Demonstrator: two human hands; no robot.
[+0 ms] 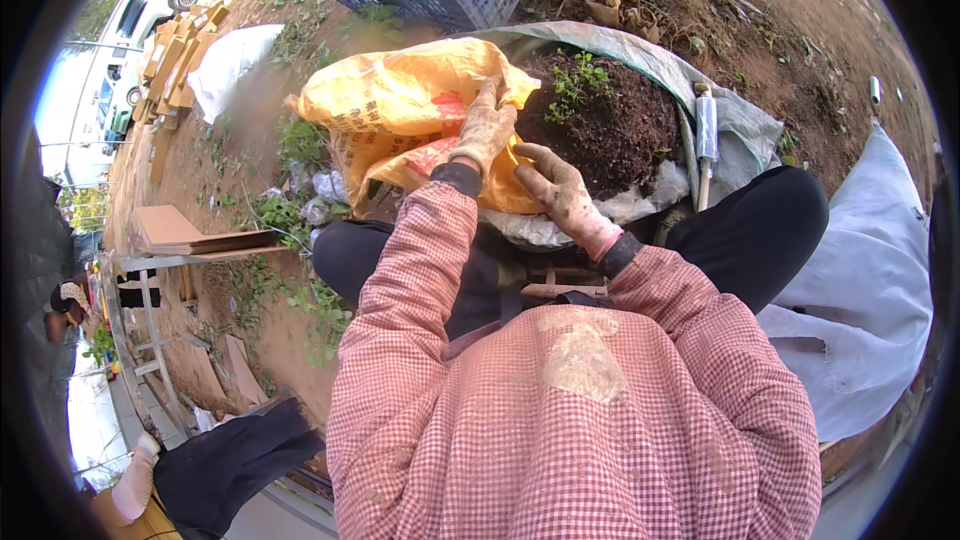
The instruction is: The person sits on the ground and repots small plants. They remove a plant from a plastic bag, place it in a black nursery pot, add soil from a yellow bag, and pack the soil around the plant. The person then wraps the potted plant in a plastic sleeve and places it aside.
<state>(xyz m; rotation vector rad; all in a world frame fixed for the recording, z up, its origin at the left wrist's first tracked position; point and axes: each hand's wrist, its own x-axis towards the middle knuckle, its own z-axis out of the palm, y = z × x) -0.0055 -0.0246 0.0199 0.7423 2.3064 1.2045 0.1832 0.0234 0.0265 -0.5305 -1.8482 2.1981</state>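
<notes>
Sack (385,90), yellow, is lying in front of the seated person, left of the soil (625,135), its near side folding and its right edge sitting under both hands. Step in hand, by the look of it: the sack's edge is being handled, mouth side facing the soil. Next move is probably calling for a sure hold on that thin, creased edge, both hands working together.

Left hand (485,125), in what is looking like a soiled glove, is resting on the sack's upper edge. Fingers are lying close together, nearly straight, touching the film; thumb isn't showing clearly, so can't tell whether it is pinching.

Right hand (560,195) is reaching in from the right, fingers partly spread and bent, tips meeting the sack's lower right edge. Can't tell whether film is caught between them.

Outward: seedling (578,85) is standing in the soil, sheet (745,120) is lying around it, tool (706,130) is leaning at the right. Blue crate (470,5) is sitting beyond; pale bag (850,285) is slumping far right.
</notes>
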